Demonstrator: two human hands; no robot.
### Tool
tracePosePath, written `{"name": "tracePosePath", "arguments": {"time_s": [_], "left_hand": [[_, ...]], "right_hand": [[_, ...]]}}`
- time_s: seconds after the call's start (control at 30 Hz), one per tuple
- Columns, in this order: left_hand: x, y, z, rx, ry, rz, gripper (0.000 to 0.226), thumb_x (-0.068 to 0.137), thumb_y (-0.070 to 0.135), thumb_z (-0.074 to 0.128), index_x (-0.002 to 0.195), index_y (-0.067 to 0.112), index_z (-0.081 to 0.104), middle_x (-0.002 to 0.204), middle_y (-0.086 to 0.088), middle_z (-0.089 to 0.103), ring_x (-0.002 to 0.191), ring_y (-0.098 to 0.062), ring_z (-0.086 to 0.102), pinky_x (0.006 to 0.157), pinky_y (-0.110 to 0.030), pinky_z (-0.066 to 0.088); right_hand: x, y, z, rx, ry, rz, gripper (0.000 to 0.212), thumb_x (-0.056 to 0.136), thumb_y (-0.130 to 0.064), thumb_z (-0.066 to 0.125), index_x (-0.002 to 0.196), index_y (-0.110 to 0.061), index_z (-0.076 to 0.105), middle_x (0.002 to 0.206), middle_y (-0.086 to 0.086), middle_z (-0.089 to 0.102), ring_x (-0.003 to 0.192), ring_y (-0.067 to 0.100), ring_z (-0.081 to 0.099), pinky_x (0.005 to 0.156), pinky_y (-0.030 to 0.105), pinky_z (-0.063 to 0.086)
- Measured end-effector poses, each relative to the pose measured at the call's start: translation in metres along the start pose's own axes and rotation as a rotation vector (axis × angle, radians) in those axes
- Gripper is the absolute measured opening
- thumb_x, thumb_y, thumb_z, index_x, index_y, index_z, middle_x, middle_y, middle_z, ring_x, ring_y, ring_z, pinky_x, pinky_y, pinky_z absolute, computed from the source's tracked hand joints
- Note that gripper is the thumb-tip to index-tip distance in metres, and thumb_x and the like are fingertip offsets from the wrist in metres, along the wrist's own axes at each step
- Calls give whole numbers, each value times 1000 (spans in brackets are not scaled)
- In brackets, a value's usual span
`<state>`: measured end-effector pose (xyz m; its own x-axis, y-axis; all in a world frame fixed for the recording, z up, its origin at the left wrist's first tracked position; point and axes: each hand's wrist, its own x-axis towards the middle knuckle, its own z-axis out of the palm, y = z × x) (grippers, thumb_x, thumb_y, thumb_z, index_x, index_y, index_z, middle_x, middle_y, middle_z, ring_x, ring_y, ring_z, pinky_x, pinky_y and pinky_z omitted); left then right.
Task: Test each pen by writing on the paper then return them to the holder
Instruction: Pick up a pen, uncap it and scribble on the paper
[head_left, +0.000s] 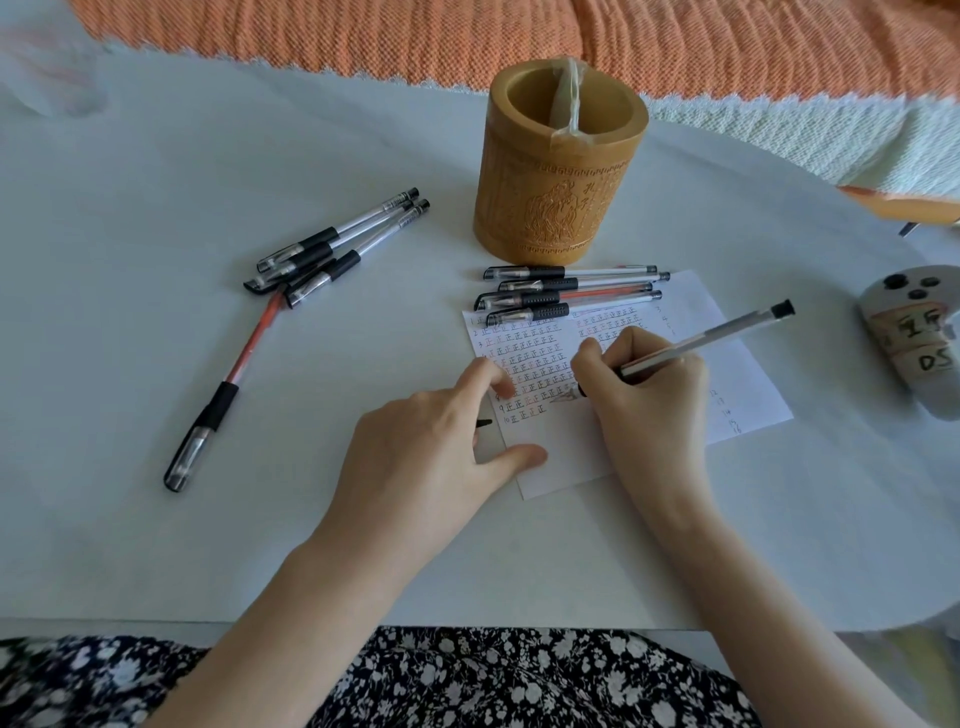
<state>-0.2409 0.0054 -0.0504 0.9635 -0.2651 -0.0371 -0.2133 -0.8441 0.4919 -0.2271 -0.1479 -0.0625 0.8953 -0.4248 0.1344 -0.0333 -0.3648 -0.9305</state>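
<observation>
A white table (156, 519) fills the scene, with an orange woven blanket (467, 36) along its far side and a flowered dress (467, 686) at the near edge. A carved wooden holder (561, 171) stands upright at the far middle. Just near of it, four capped pens (571, 293) lie side by side, their grips over the far edge of the paper (727, 374), which carries rows of black and red marks. To the left lies a loose bunch of pens (337, 244), with a red pen (228, 384) slanting toward the near left. A grey labelled object (914, 338) sits at the right edge.

The right hand (649, 384) is curled round a pen (701, 340), tip on the paper, back end pointing far right. The left hand (431, 447) presses forefinger and thumb on the paper's left edge; its other fingers are tucked under, a small black tip pokes out there, and I cannot tell whether it is held.
</observation>
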Motion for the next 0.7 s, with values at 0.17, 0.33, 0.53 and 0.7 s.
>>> {"name": "tracePosePath", "arguments": {"time_s": [0.17, 0.33, 0.53, 0.7], "left_hand": [[0, 1, -1, 15, -10, 2, 46, 73, 69, 54, 105, 39, 41, 76, 7, 64, 78, -7, 65, 68, -33, 52], [0, 1, -1, 23, -15, -2, 47, 72, 69, 54, 106, 39, 41, 74, 9, 61, 80, -7, 65, 68, -32, 51], [0, 2, -2, 21, -16, -1, 47, 73, 68, 55, 106, 39, 41, 70, 8, 59, 79, -8, 65, 68, -32, 50], [0, 2, -3, 27, -15, -1, 47, 73, 68, 55, 106, 38, 41, 66, 9, 56, 79, -9, 64, 68, -32, 50]], "right_hand": [[0, 2, 1, 5, -12, -13, 37, 80, -7, 62, 51, -4, 40, 47, 4, 34, 46, 9, 27, 45, 20, 23], [0, 1, 1, 3, -23, -20, 36, 81, -7, 62, 52, -1, 41, 48, 6, 34, 46, 8, 26, 44, 19, 22], [0, 1, 2, -9, -29, -36, 37, 81, -8, 62, 52, 0, 40, 48, 5, 32, 47, 8, 25, 45, 20, 22], [1, 3, 2, -67, -17, -71, 39, 80, -7, 62, 51, -6, 37, 43, -5, 28, 44, 9, 24, 44, 19, 20]]}}
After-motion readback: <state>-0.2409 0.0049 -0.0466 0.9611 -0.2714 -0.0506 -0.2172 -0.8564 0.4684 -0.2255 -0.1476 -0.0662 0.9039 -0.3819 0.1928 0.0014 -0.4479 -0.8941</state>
